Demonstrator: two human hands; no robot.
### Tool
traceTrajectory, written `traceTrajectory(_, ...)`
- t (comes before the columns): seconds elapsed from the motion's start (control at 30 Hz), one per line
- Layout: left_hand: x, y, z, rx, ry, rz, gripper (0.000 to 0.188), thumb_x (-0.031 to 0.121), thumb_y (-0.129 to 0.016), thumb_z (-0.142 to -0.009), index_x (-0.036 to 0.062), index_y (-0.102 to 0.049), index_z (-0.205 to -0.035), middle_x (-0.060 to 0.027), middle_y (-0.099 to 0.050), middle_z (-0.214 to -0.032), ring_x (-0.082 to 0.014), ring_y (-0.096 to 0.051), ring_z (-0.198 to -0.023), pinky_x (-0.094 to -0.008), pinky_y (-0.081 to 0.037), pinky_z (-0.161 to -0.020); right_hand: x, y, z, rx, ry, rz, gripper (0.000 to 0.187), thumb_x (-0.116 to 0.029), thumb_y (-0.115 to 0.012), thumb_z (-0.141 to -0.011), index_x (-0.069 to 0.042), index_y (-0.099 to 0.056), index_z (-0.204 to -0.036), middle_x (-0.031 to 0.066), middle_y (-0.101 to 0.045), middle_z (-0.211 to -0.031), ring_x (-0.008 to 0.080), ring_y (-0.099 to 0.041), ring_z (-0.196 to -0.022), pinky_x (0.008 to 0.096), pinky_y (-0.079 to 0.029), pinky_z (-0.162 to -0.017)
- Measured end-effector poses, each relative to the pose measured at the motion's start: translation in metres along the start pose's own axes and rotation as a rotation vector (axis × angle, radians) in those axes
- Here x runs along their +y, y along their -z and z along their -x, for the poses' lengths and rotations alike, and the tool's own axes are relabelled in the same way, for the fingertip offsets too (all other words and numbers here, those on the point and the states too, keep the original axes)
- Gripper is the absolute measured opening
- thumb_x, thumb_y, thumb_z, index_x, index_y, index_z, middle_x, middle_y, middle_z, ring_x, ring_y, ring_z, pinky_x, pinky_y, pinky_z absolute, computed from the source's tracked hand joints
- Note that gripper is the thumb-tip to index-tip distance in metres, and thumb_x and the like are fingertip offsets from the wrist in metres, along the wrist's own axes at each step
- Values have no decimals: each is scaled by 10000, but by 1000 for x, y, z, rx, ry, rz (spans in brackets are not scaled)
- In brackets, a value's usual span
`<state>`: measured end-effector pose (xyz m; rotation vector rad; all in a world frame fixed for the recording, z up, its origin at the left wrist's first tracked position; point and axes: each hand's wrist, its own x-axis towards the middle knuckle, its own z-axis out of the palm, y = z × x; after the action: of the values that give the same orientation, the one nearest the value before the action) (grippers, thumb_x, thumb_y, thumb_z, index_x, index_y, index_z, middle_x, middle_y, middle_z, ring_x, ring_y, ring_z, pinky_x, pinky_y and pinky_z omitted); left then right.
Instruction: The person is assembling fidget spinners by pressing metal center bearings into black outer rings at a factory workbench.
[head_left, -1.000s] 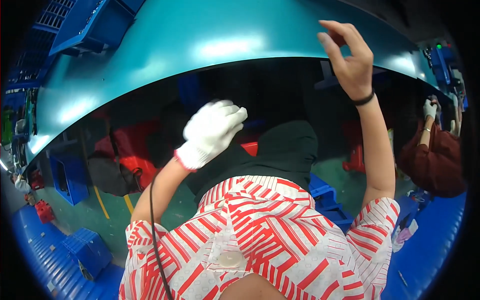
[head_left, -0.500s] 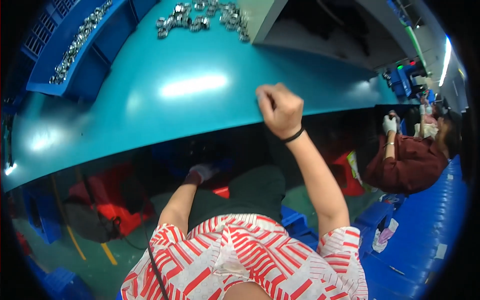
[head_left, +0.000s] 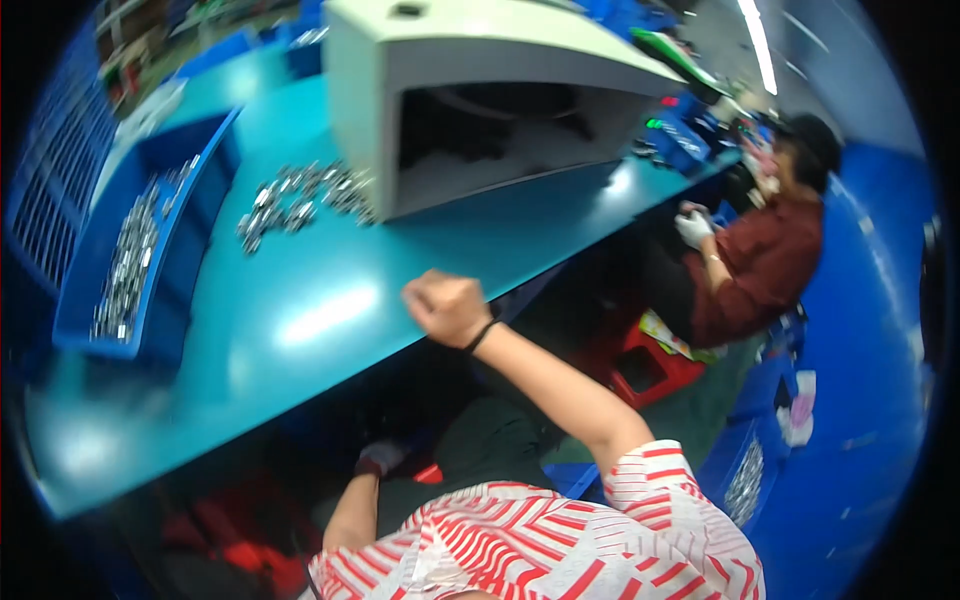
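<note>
My right hand (head_left: 447, 308), bare with a dark band at the wrist, is closed in a fist over the front edge of the teal table (head_left: 250, 375). Its curled fingers hide whatever they may hold. Lower down, in the shadow under the table edge by my lap, is my left hand (head_left: 385, 458), which looks gloved; its fingers are too dark and blurred to read. Beyond my right hand, shiny metal parts (head_left: 300, 195) lie loose in a patch on the table. A blue bin (head_left: 185, 290) with many similar parts stands to their left.
A pale box-shaped housing (head_left: 362, 120) with a dark opening stands on the table at the back. To the right sits a co-worker (head_left: 765, 250) in a dark red top, with a gloved hand (head_left: 692, 228). A red stool (head_left: 660, 375) is on the floor nearby.
The view has swung to the right and up, so the housing and bin show more fully. My right hand remains closed near the table edge; my left stays low.
</note>
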<state>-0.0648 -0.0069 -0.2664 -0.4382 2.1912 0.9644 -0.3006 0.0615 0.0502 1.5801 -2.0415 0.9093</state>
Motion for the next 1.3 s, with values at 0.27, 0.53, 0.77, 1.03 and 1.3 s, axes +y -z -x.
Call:
traceTrajectory(0.27, 74, 32, 60, 163, -114, -150, 482, 464, -405, -904, 134, -611, -1189, -142, -551, -1264, -304, -519, -1173, -358, -392, -986, 2, 7, 10, 138, -75, -44, 113, -168, -630, -788, -77, -639, -721, 68, -636, -730, 238, -633, -656, 335, -507, -575)
traceTrajectory(0.53, 138, 101, 163, 740, -447, 318, 313, 167, -607, -839, 22, -633, -1115, -180, -642, -1093, -287, -631, -993, -321, -474, -874, -7, 1, 3, 134, -58, -96, 133, -184, -618, -795, -83, -624, -708, 74, -616, -713, 247, -630, -660, 346, -509, -596)
traceTrajectory(0.77, 194, 160, 221, 1041, -789, 276, 338, -41, -661, -755, 9, -647, -1089, -151, -664, -1057, -242, -656, -938, -280, -501, -827, 3, 8, 1, 135, -18, -37, 122, -178, -613, -792, -83, -631, -719, 73, -621, -722, 247, -624, -644, 336, -505, -571)
traceTrajectory(1.03, 192, 188, 254, 1271, -699, 339, 261, -13, -656, -786, -16, -651, -1047, -158, -670, -933, -234, -655, -794, -283, -508, -732, -8, 5, 2, 106, -62, -60, 119, -189, -623, -797, -88, -639, -737, 76, -618, -732, 260, -624, -635, 356, -505, -571)
traceTrajectory(1.3, 181, 237, 238, 1103, -554, 636, 337, 26, -561, -874, -57, -550, -1201, -164, -609, -1176, -230, -596, -1074, -303, -454, -927, -1, 23, 2, -20, -184, -399, 116, -169, -627, -804, -63, -659, -837, 81, -639, -777, 245, -630, -680, 335, -508, -617)
